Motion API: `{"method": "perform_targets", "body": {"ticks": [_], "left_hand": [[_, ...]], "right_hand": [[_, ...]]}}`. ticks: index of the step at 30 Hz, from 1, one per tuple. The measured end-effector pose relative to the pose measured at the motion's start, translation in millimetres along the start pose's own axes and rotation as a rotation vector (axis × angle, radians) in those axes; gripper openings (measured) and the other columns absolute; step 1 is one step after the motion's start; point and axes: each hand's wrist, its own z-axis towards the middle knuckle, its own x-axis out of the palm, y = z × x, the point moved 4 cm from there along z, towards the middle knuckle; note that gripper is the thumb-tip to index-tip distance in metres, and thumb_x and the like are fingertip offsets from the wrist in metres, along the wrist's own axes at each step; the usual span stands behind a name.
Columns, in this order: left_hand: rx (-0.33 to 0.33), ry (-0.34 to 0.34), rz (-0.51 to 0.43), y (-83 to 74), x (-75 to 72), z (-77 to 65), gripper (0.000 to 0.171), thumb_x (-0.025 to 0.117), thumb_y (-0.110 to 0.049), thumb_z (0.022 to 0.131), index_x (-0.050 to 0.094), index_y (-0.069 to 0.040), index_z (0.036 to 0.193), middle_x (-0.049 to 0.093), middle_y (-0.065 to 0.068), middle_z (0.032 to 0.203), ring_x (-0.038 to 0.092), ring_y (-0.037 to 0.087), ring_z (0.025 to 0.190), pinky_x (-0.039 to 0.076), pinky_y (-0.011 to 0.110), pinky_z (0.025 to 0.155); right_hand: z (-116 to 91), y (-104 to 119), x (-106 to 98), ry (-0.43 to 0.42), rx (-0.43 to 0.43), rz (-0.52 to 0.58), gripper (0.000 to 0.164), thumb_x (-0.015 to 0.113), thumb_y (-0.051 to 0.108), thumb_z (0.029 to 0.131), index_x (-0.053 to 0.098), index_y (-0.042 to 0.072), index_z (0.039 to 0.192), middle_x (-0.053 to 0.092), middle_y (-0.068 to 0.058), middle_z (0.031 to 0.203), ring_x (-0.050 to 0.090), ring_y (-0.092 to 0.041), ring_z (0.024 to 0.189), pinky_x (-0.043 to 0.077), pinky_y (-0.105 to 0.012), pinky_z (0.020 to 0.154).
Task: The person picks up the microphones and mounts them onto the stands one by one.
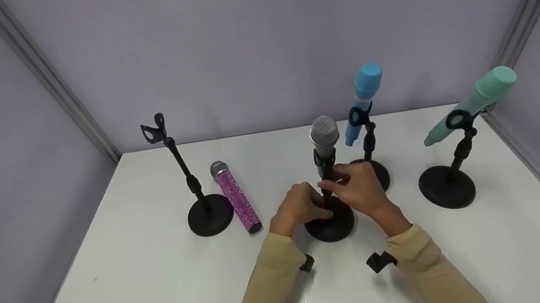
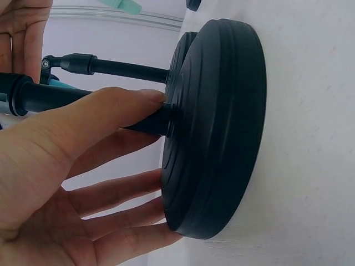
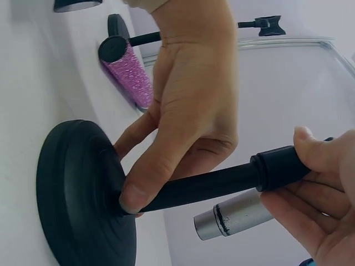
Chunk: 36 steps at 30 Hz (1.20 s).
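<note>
A silver microphone (image 1: 325, 134) stands tilted in the clip of a black desk microphone stand (image 1: 331, 228), between my two hands in the head view. My left hand (image 1: 300, 205) pinches the lower pole just above the round base; in the left wrist view its thumb (image 2: 119, 105) lies along the pole, and the other fingers reach the base's edge. Higher up, my right hand (image 1: 361, 190) grips the thick collar (image 3: 280, 166) of the same pole between thumb and fingers. The microphone's silver body (image 3: 236, 213) shows behind the pole in the right wrist view.
To the left, a glittery pink microphone (image 1: 238, 198) lies beside a stand with a bare clip (image 1: 208, 215). Behind my right hand, a blue microphone (image 1: 367, 83) sits in a stand. A green microphone (image 1: 489, 87) in its stand (image 1: 447, 186) is at right. Panels border the white table (image 1: 124, 296).
</note>
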Motion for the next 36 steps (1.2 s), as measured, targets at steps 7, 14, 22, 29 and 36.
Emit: {"method": "perform_targets", "body": {"ticks": [7,14,22,29,36], "left_hand": [[0.004,0.004,-0.005,-1.0,1.5,2.6,0.015,0.09,-0.017,0.077,0.082,-0.007,0.085,0.076,0.0,0.076,0.053,0.006,0.062,0.047,0.019,0.059],[0.013,-0.001,-0.01,-0.1,1.9,3.2,0.018,0.091,-0.017,0.077,0.082,-0.006,0.088,0.078,0.002,0.08,0.057,0.006,0.064,0.051,0.02,0.062],[0.01,-0.003,-0.008,1.3,0.8,0.1,0.013,0.09,-0.016,0.077,0.081,-0.008,0.082,0.077,0.001,0.077,0.055,0.005,0.063,0.047,0.019,0.061],[0.006,-0.005,-0.015,2.6,1.4,-0.8,0.013,0.09,-0.016,0.077,0.082,-0.008,0.084,0.078,0.001,0.079,0.057,0.005,0.064,0.05,0.02,0.062],[-0.006,-0.007,-0.018,3.0,0.9,-1.1,0.016,0.09,-0.017,0.078,0.082,-0.007,0.086,0.078,0.002,0.081,0.059,0.005,0.064,0.052,0.021,0.061]], "right_hand": [[-0.8,2.9,-5.4,0.033,0.075,-0.038,0.017,0.087,0.014,0.082,0.076,0.004,0.089,0.078,-0.008,0.081,0.073,-0.02,0.074,0.059,-0.034,0.068],[-0.9,-0.7,-4.6,0.067,0.13,-0.025,0.021,0.087,0.018,0.083,0.077,0.003,0.093,0.078,-0.009,0.086,0.075,-0.02,0.077,0.062,-0.038,0.071],[-1.5,-3.9,0.3,0.022,0.057,-0.013,0.021,0.09,0.02,0.08,0.078,0.003,0.085,0.077,-0.008,0.077,0.072,-0.018,0.069,0.059,-0.031,0.064],[-1.6,-3.8,1.4,0.016,0.021,0.004,0.018,0.09,0.016,0.08,0.077,0.004,0.08,0.076,-0.006,0.072,0.07,-0.015,0.065,0.055,-0.028,0.06],[-0.3,-5.2,2.5,0.034,0.006,0.023,0.015,0.088,0.014,0.081,0.077,0.003,0.08,0.076,-0.006,0.074,0.07,-0.015,0.066,0.054,-0.025,0.061]]}}
